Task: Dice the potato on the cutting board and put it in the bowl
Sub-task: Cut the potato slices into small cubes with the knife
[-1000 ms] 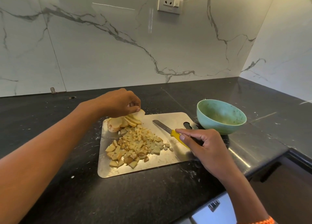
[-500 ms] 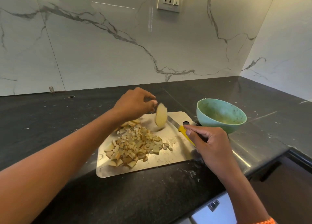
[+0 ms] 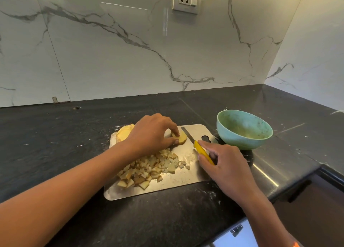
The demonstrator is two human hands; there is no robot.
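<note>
The left hand (image 3: pixel 150 135) pins a potato slice (image 3: pixel 181 138) flat on the steel cutting board (image 3: pixel 186 179), its grip pinched around it; the right hand (image 3: pixel 223 165) grips the yellow-handled knife (image 3: pixel 197 144) (blade just beside the slice). Diced potato (image 3: pixel 150 169) lies heaped mid-board, the green bowl (image 3: pixel 243 128) near on the dark surface (image 3: pixel 55 144).

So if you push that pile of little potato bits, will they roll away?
Probably not. The diced potato pieces look blocky with flat faces, so they'd likely slide rather than roll. The shiny metal cutting board seems smooth, so they may skid easily and scatter.
</note>
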